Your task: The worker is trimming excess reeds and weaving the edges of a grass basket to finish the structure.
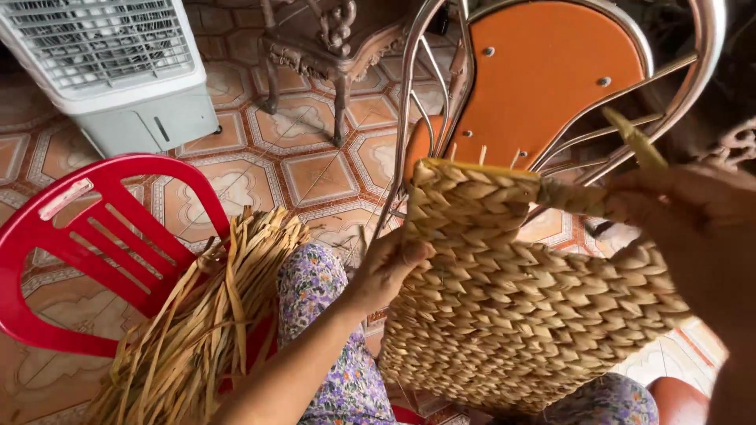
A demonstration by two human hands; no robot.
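A woven mat [520, 299] of thick plaited straw-coloured fibre is held up over the person's lap, filling the middle and right of the view, tilted so its top edge lies near the orange seat behind it. A few short fibre ends stick up from that top edge.

The left hand [386, 267] comes up from the lower left, forearm angled across the flowered trousers [331, 330], and holds the mat's left edge. Its grip is closed on the weave, thumb on the near face, with the fingers curled behind the edge and mostly hidden.

The right hand [693, 228] enters from the right, close to the camera and blurred. It lies against the upper right corner of the mat, where a plaited strip [571, 197] runs into it. A yellowish fibre strand [634, 142] pokes up above the hand. How tightly this grip is pressed together cannot be told; the fingers are not clear enough.

To the left of the knee, a bundle of loose dried fibre strips [205, 315] lies on the seat of a red plastic chair [87, 236] and spills toward the bottom of the view. Behind the mat stand metal-framed chairs with an orange seat [543, 79], tipped up. Farther back are a white air cooler [118, 71] and a carved wooden table leg [342, 86] on the patterned tile floor [315, 173].
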